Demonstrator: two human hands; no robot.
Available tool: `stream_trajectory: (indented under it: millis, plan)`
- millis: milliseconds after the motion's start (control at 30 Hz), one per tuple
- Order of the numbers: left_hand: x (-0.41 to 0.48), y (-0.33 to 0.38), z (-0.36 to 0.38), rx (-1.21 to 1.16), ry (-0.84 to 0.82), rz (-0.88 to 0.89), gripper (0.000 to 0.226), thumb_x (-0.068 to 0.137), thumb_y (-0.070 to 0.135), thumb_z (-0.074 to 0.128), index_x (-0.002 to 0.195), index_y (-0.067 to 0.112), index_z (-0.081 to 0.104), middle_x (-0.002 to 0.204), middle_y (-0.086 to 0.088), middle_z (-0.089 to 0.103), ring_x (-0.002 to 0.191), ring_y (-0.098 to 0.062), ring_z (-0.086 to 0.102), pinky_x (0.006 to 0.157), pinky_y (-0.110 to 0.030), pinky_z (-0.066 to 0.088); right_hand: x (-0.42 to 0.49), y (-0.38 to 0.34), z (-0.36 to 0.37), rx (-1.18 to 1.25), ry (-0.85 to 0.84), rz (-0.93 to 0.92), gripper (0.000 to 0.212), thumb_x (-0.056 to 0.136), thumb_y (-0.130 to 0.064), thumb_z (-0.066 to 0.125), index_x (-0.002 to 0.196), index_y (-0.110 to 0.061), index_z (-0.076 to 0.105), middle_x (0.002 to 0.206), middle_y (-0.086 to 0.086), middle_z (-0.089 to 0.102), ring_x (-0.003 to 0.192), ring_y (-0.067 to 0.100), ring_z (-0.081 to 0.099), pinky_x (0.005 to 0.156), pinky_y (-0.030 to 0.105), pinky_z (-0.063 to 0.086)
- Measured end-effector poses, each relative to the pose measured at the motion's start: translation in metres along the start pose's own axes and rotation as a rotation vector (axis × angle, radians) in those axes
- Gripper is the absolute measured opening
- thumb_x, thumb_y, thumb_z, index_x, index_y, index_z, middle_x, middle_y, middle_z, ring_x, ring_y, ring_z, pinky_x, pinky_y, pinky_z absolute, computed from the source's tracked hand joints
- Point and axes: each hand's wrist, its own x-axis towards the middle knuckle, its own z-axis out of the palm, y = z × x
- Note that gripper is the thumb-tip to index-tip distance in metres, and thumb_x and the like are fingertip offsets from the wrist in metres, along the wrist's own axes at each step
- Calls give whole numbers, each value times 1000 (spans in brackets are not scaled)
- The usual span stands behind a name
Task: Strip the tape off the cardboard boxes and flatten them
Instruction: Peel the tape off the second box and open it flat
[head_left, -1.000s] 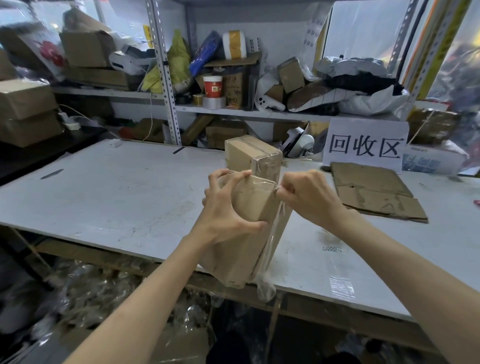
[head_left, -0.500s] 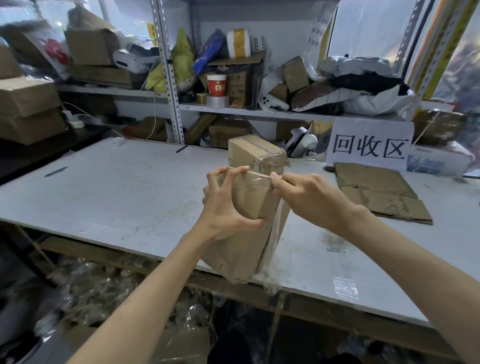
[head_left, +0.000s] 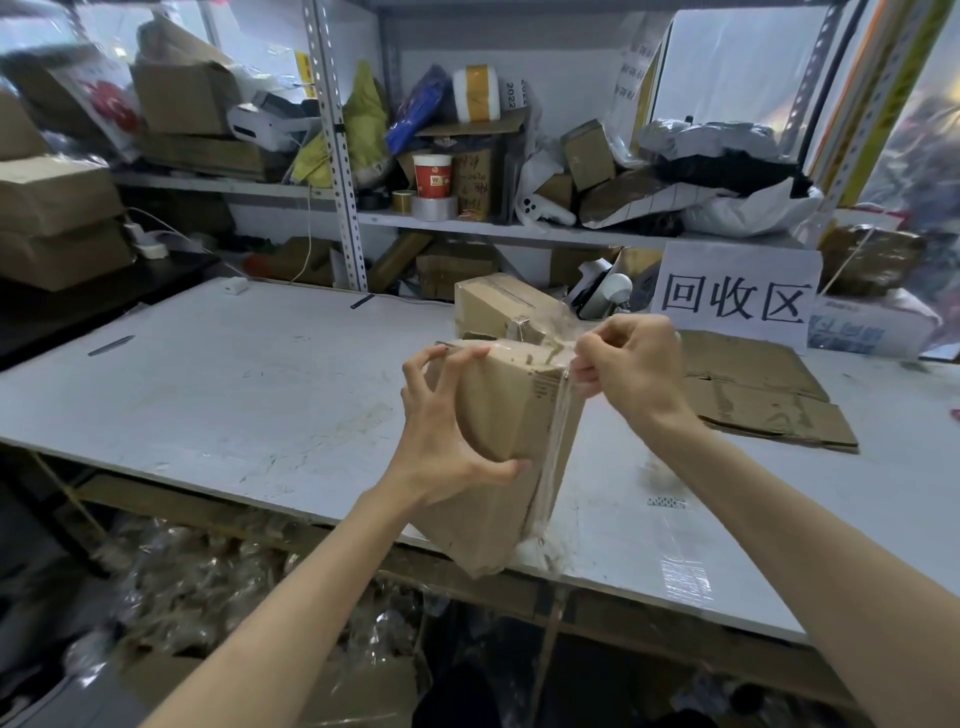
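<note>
Our left hand (head_left: 452, 441) grips the box (head_left: 514, 415) from its 9 o'clock side, fingers hooked over the top edge and thumb pressed on the near face. The box hangs tilted, its lowest corner just past the near edge of the counter (head_left: 234, 389). Our right hand (head_left: 631, 364) sits at the box's 2 o'clock corner, fingers curled and pinching the tape (head_left: 553, 457). What matters next is the line of that strip: from the pinch it runs down toward 7 o'clock along the box's right edge, in line with the box's long axis, and its lower end looks stuck near the bottom corner. We judge the pull should go out toward 3 o'clock with the right hand, the nearer one. A second box (head_left: 498, 304), taped, stands on the counter at 12 o'clock just behind
</note>
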Motion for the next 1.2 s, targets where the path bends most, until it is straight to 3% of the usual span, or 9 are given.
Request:
stream_trajectory:
  millis: [167,267,367,433,567,700,867,967,1200]
  plan:
    - [-4,-3,5,28,95,-17,117,42,63,82,142,53,22,148,1,6,137,-27,17,109,-49,36,4,-12,-1,311,-146,225,13,84,9,54,74,6,63,65,19,65,59,28,66,56,35,60]
    - [0,0,9,51,102,-2,109,40,66,81,135,53,28,150,0,5,130,-20,15,100,-40,35,3,-14,0,214,-216,143,8,86,3,53,82,3,60,73,16,62,69,26,62,61,38,60]
    - [4,6,16,56,144,-43,98,41,71,79,123,45,32,147,0,9,129,-20,18,101,-41,37,-3,-10,2,-83,-303,-58,17,83,-21,70,85,-4,65,81,7,65,70,20,62,59,32,56]
    - [8,11,21,91,161,-86,93,41,73,77,117,41,34,145,1,13,129,-26,22,103,-48,41,-8,-6,4,-212,-263,-143,13,80,-18,75,79,-7,68,76,0,64,69,16,60,57,28,54]
    - [16,23,25,178,148,-97,88,41,81,69,115,43,43,142,2,17,128,-34,28,102,-58,41,-4,2,3,-139,-211,-85,14,80,1,70,74,-11,65,69,-4,64,67,10,61,54,12,48]
    - [22,23,21,154,157,-20,81,43,75,74,113,42,49,142,-1,22,124,-30,31,99,-45,46,-1,8,0,-33,-216,29,19,84,5,63,70,-8,61,74,9,65,71,24,67,51,34,58]
    - [20,22,18,124,172,60,74,43,63,78,109,35,56,145,-2,24,123,-22,29,101,-40,41,0,20,-2,94,-33,269,15,81,11,53,68,6,59,74,13,64,57,20,66,50,34,58]
    - [17,22,19,107,195,65,73,43,63,78,106,34,56,144,-4,26,124,-24,30,100,-36,38,5,22,-2,168,5,395,29,76,16,45,56,-1,58,72,11,61,49,13,61,48,31,57]
    - [19,19,14,65,189,49,73,43,65,77,105,31,57,143,-5,28,125,-22,29,97,-19,27,9,27,-3,128,27,300,28,86,6,53,61,-4,60,62,7,60,54,12,53,41,22,43]
